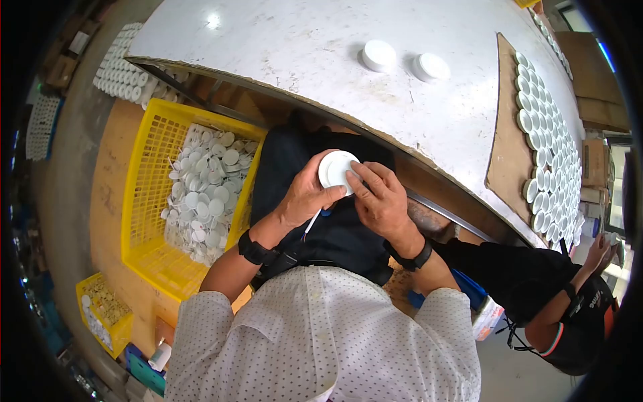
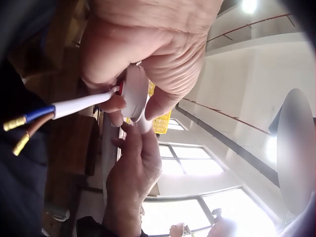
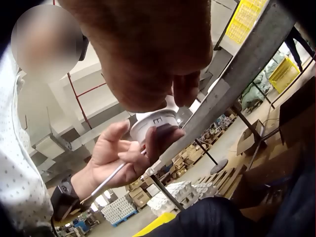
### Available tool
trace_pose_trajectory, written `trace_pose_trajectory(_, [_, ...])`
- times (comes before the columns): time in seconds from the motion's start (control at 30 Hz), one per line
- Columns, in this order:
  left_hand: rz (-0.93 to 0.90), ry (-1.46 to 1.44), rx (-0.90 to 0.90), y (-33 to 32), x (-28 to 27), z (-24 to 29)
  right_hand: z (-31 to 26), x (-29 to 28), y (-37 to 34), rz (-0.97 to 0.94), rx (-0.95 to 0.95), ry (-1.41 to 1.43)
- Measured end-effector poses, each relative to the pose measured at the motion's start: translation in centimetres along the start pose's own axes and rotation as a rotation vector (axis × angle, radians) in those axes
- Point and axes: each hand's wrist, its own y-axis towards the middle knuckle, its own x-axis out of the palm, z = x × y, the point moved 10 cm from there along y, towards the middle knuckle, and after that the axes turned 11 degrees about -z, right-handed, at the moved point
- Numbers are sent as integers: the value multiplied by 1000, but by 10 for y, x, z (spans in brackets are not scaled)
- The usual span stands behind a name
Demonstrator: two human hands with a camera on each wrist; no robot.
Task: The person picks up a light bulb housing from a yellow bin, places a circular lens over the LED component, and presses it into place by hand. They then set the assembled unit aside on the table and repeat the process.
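A round white housing is held above the lap. The left hand grips its rim between thumb and fingers. On its face the right hand has its bent fingers; in the left wrist view the right hand pinches a small white piece at the housing. From the back of the housing a white cable runs out, ending in a blue and a brown wire with brass-coloured tips. Seen by the right wrist camera, the left hand's fingers wrap the housing from below.
Two white round housings stand on the white table. Rows of similar parts cover a brown board at the right. A yellow crate of white discs is at the left. Another person is at the right.
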Motion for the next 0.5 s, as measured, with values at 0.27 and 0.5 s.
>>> trace_pose_trajectory(0.27, [87,68,-18,-6,-7,-3,-11,1,7,-6,-33,-65])
trace_pose_trajectory(0.5, [110,138,8,-6,-10,0,-15,1,8,0,-37,-109])
